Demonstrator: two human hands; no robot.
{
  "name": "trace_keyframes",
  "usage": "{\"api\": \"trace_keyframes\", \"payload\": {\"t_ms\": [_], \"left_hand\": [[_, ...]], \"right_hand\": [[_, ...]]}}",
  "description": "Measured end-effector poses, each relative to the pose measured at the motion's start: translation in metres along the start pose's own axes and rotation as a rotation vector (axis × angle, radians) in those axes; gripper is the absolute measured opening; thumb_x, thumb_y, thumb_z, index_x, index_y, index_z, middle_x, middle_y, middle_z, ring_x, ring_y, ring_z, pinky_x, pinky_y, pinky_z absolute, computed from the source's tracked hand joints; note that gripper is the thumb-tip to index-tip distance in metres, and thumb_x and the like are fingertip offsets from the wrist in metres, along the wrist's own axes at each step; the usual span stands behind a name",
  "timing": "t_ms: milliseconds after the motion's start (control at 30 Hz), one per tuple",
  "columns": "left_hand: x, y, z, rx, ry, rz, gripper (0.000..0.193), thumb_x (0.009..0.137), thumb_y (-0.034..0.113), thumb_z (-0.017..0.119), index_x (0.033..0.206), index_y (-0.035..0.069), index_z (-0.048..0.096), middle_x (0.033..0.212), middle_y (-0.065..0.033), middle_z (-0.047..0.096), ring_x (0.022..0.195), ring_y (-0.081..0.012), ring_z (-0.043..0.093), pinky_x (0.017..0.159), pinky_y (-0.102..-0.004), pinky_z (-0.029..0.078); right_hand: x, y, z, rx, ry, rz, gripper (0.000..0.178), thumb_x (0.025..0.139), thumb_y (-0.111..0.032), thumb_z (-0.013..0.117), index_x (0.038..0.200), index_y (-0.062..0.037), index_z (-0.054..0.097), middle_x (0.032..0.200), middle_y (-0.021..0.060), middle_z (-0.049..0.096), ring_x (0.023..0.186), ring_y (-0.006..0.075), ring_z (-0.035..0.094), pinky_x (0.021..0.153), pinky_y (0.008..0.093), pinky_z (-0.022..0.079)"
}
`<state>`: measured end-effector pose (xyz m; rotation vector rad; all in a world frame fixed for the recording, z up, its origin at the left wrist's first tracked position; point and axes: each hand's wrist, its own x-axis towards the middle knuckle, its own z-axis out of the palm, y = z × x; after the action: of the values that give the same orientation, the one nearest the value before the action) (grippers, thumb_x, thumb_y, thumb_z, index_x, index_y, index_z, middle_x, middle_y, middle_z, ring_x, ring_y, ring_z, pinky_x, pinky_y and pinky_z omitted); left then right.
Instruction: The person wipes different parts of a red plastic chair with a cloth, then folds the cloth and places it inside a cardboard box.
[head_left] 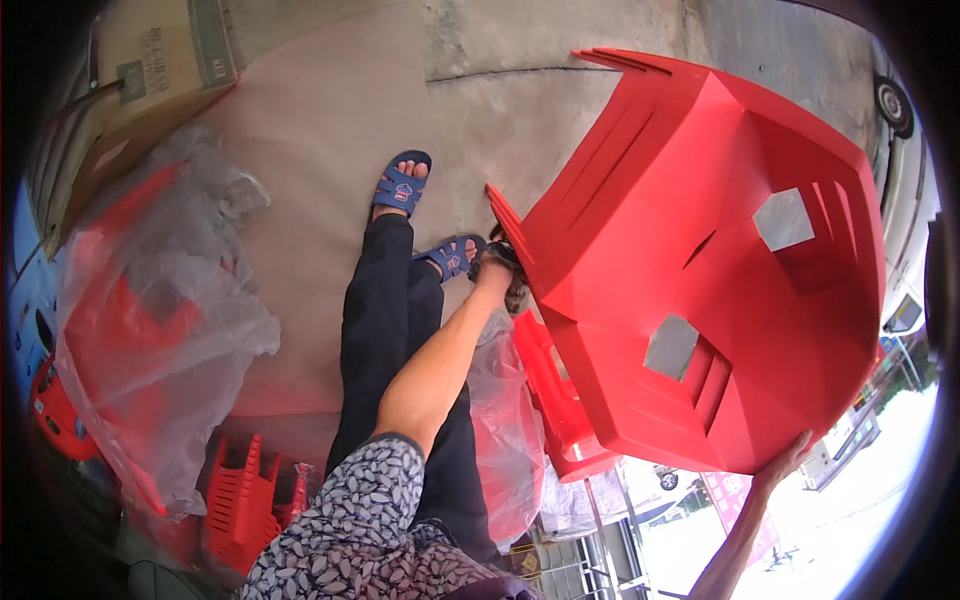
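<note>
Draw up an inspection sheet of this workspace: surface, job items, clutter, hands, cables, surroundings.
Surface: grey concrete ground, with a smooth brownish area beside it.
Job items: large red moulded-plastic chair with two cut-out openings.
Clutter: crumpled clear plastic wrapping over red items; brown cardboard box; slotted red plastic piece.
Hands: left hand at the chair's near-left edge, by a dark object, grip unclear; right hand touching the chair's lower edge.
Cables: nothing seen.
Surroundings: white vehicle at far right.

Left arm [437, 373] stretched forward, left fingers [494, 262] mostly hidden; right forearm [736, 544] raised, right wrist [768, 482] bent outward.
</note>
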<state>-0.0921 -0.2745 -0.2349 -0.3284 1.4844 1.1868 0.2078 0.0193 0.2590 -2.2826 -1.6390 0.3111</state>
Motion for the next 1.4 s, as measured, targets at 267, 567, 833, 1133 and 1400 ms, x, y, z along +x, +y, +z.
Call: {"api": "trace_keyframes", "payload": {"t_ms": [267, 567, 833, 1133, 1400], "left_hand": [[-0.221, 0.037, 0.073, 0.497, 0.006, 0.583, 0.039, 0.099, 0.023, 0.057, 0.132, 0.003, 0.056, 0.133, -0.0249, 0.055, 0.12, -0.0429, 0.051, 0.102, -0.0512, 0.039], [-0.252, 0.124, 0.025, 0.104, -0.216, 0.176, 0.037, 0.093, 0.011, 0.063, 0.128, 0.001, 0.058, 0.11, -0.0135, 0.066, 0.106, -0.0219, 0.063, 0.096, -0.0342, 0.049], [-0.195, 0.179, 0.027, 0.216, 0.033, 0.295, 0.045, 0.105, 0.026, 0.056, 0.142, 0.001, 0.049, 0.136, -0.0266, 0.046, 0.127, -0.0424, 0.048, 0.106, -0.0454, 0.041], [-0.064, 0.124, 0.039, 0.289, 0.192, 0.114, 0.044, 0.104, 0.029, 0.053, 0.14, 0.004, 0.05, 0.131, -0.0298, 0.053, 0.123, -0.0455, 0.049, 0.106, -0.0472, 0.04], [-0.014, 0.109, 0.013, 0.125, 0.201, -0.094, 0.052, 0.1, 0.03, 0.06, 0.144, 0.004, 0.048, 0.14, -0.0275, 0.053, 0.132, -0.0398, 0.051, 0.107, -0.0445, 0.043]], "right_hand": [[0.02, 0.029, -0.024, -0.136, 0.035, -0.066, 0.09, 0.098, -0.068, 0.05, 0.155, -0.0016, 0.033, 0.148, 0.0221, 0.049, 0.128, 0.0337, 0.053, 0.107, 0.0438, 0.044], [0.011, 0.013, -0.005, -0.062, 0.032, -0.112, 0.087, 0.098, -0.068, 0.051, 0.154, -0.0021, 0.035, 0.145, 0.0219, 0.051, 0.126, 0.0323, 0.055, 0.107, 0.0413, 0.044], [0.001, 0.006, -0.005, -0.021, 0.04, -0.052, 0.087, 0.101, -0.063, 0.05, 0.156, 0.0004, 0.031, 0.151, 0.0227, 0.047, 0.13, 0.0325, 0.053, 0.109, 0.0424, 0.044], [0.009, 0.019, -0.022, -0.051, 0.053, -0.026, 0.088, 0.1, -0.062, 0.051, 0.154, 0.0042, 0.032, 0.149, 0.0241, 0.047, 0.124, 0.0349, 0.057, 0.103, 0.043, 0.049], [0.009, 0.01, -0.003, -0.068, 0.068, -0.08, 0.086, 0.1, -0.062, 0.051, 0.154, 0.003, 0.033, 0.149, 0.0238, 0.047, 0.125, 0.0337, 0.056, 0.105, 0.0424, 0.047]]}}
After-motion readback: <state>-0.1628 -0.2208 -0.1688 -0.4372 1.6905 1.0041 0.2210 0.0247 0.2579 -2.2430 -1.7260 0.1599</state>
